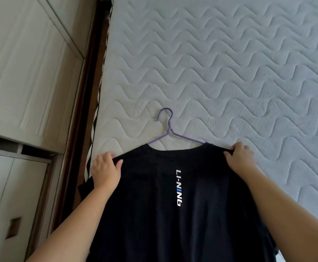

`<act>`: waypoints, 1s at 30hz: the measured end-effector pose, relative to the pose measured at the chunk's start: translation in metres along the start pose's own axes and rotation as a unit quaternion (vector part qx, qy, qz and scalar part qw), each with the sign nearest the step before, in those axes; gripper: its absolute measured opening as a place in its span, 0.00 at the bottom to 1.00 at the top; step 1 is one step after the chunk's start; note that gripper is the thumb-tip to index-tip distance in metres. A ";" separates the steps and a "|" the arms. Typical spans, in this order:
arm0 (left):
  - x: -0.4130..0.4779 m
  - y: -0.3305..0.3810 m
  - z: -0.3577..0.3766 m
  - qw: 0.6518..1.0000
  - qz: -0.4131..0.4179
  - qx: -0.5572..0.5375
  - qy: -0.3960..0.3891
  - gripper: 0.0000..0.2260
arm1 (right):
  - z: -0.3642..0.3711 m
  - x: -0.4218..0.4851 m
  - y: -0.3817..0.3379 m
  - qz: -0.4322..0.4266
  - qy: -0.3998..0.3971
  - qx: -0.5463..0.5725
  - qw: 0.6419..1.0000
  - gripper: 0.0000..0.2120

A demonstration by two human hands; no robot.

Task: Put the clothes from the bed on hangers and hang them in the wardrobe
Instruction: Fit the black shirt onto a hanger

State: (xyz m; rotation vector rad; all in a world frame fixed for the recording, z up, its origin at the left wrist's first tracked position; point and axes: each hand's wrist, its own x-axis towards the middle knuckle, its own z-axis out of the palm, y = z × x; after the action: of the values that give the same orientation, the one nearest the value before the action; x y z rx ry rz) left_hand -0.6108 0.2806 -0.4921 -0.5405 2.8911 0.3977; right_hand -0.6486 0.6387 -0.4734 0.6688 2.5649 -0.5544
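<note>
Bed point(230, 63) fills most of the view, a bare quilted mattress with a wavy stitch running off to the far right. Wardrobe point(22, 72) is along the left side. Its pale doors look closed from here, so I can't tell what's inside or where the rail is.

The black t-shirt point(154, 224) is the piece being worked on. It's held up over the near edge of the bed, shoulder line running left to right and the body hanging down toward the person. The left hand point(105, 167) grips the left shoulder and the right hand point(239, 157) grips the right one, fingers point(228, 155) curled and pinching the fabric on both sides.

The purple hanger point(170, 132) is already in the neck hole, with its arms hidden under the cloth. Its hook point(164, 112) sticks out on the far side, about midway between the hands, opening to the left.

My guess is the shoulders just need settling, then one hand has to let go and reach to the middle for the hook. The left hand is on the wardrobe side, so I'd carry it with that one.
</note>
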 end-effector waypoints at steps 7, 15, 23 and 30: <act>-0.052 0.002 -0.059 0.994 -0.042 -0.097 -0.039 0.16 | -0.013 -0.071 0.012 -0.028 0.017 0.024 0.999 0.21; -0.193 -0.031 -0.114 0.946 -0.202 -0.231 -0.107 0.12 | -0.020 -0.200 0.062 0.025 -0.064 0.155 0.985 0.21; -0.334 -0.064 -0.133 0.933 -0.261 -0.186 -0.164 0.10 | -0.029 -0.317 0.122 0.070 -0.140 0.204 0.966 0.16; -0.426 -0.072 -0.148 0.932 -0.249 -0.213 -0.154 0.09 | -0.025 -0.377 0.154 0.060 -0.206 0.143 0.966 0.17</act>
State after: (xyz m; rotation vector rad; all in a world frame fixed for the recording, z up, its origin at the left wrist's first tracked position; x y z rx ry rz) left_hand -0.2100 0.3135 -0.2756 -1.1270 2.2560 0.9304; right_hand -0.2759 0.6382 -0.3069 0.7109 2.0642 -0.9268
